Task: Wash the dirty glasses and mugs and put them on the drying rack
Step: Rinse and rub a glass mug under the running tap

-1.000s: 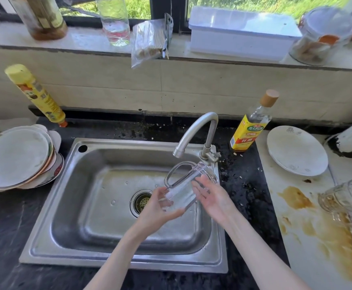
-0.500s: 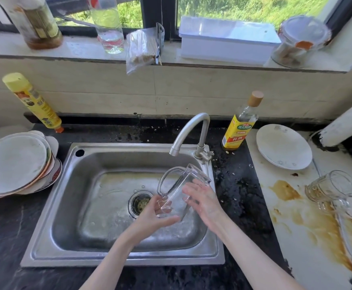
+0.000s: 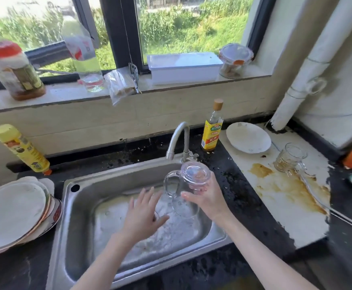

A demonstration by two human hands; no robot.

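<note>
One glass mug (image 3: 188, 189) is in play, held upside down over the right half of the sink (image 3: 99, 185), just under the tap (image 3: 178, 139). Its thick base faces up and its open mouth points down at the basin. It is clear, stiff and breakable, and probably wet, so I judge it slippery and none too light for its size; a knock against the steel or the tap could chip it. The safest hold is round the body near the heavy base, or through the handle, which sticks out to the left with nothing in it.

The right hand (image 3: 207, 197) has that first hold: its fingers (image 3: 200, 188) wrap the far wall below the base and the thumb presses the near side, the wrist bent back, the forearm coming in from the lower right. The left hand (image 3: 143, 212) is off the mug, low over the basin, palm down, fingers straight and spread, holding nothing; motion blur softens it, so whether it touches the water I cannot tell.

Further out, a second glass mug (image 3: 289, 158) lies tipped on the stained white tabletop (image 3: 296, 206) to the right, beside a brown spill, still to be washed. A stack of plates (image 3: 16, 210) sits left of the sink. No drying rack shows in this view.
</note>
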